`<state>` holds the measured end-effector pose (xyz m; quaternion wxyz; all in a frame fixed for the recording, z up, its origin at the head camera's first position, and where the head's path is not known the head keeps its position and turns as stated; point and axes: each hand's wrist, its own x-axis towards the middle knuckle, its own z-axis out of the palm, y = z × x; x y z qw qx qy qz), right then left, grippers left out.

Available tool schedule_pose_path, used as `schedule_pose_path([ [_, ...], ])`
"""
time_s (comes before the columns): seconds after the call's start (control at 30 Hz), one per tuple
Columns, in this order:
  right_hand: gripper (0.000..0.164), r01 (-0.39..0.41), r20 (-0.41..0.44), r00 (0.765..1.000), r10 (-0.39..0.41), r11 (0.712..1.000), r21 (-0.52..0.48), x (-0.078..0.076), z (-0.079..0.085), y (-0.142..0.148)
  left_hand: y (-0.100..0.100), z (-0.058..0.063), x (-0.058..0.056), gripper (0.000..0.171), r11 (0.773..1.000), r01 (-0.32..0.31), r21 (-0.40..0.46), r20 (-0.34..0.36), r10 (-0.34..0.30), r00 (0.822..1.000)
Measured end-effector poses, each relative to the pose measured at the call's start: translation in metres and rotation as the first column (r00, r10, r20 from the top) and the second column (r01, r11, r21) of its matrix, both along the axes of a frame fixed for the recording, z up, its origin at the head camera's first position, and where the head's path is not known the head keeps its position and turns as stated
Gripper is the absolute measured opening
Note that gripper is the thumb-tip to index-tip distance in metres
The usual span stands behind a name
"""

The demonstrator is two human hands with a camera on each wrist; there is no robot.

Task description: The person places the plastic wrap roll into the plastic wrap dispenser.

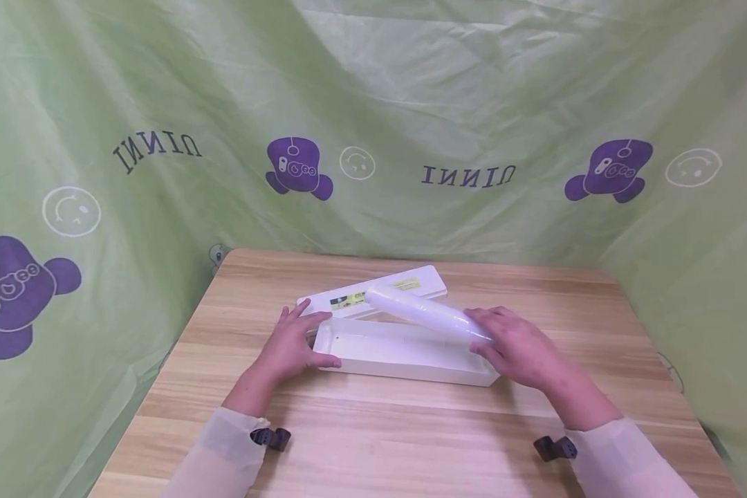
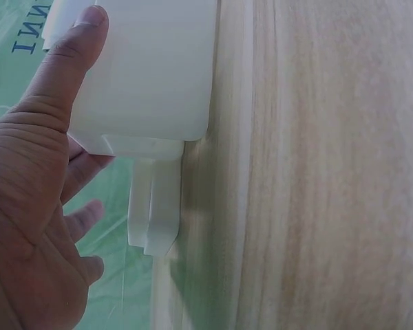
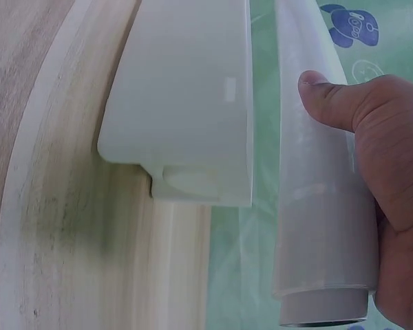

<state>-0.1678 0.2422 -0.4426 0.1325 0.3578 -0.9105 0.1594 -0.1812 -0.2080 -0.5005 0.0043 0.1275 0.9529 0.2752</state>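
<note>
Right hand [image 1: 519,346] grips plastic film roll [image 1: 423,312] above open white box [image 1: 407,371]. Left thumb and fingers of left hand [image 1: 291,346] pinch box end; labelled white lid [image 1: 348,299] behind.

Curtained booth; green cartoon-print sheeting [image 1: 386,83], wood-grain table [image 1: 411,436]

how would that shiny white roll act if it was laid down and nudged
The white roll would probably roll, as its body is round. Its glossy surface may feel a bit slippery. It is likely fairly stiff: held near one end, it looks straight, with no obvious sag.
</note>
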Motion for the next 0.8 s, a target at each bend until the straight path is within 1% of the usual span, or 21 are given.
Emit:
schedule_pose_path([
  [0.27,0.064,-0.022,0.03,0.999,0.022,1.0,0.008,0.001,0.001,-0.01,0.0,0.0,-0.001,0.111,1.0,0.002,0.004,-0.003,-0.002,1.0],
  [0.5,0.064,-0.046,0.016,0.999,0.046,0.999,0.016,0.0,0.0,-0.017,0.001,0.002,0.001,0.109,1.0,-0.005,0.01,0.003,0.005,1.0],
  [0.67,0.064,-0.056,0.022,0.998,0.056,0.998,0.027,0.001,-0.001,-0.021,0.001,0.002,0.001,0.109,1.0,0.0,0.01,-0.001,0.0,1.0],
  [0.8,0.063,-0.07,0.012,0.998,0.07,0.997,0.027,0.0,-0.003,-0.025,0.0,0.002,0.001,0.11,1.0,-0.002,0.007,0.005,0.002,1.0],
])
